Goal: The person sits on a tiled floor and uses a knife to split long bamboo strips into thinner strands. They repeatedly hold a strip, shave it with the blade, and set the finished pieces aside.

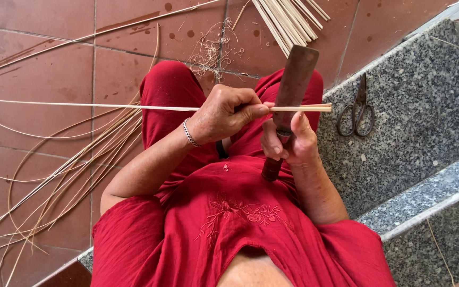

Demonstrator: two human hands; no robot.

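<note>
At nine o'clock I see loose strips [70,159] on the floor [38,69]. My left hand [227,111] pinches a thin strip [107,106]; my right hand [288,143] grips a knife [293,85] across it. Scissors [356,109] lie at three o'clock on the granite step [415,122].

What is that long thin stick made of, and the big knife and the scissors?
The long thin stick looks like split bamboo or cane: pale yellow, matte, flexible like the curling strips on the floor. The big knife seems to be dark, dull metal, maybe rusty iron, with a dark handle, likely wood. The scissors look like old grey metal, unpolished.
</note>
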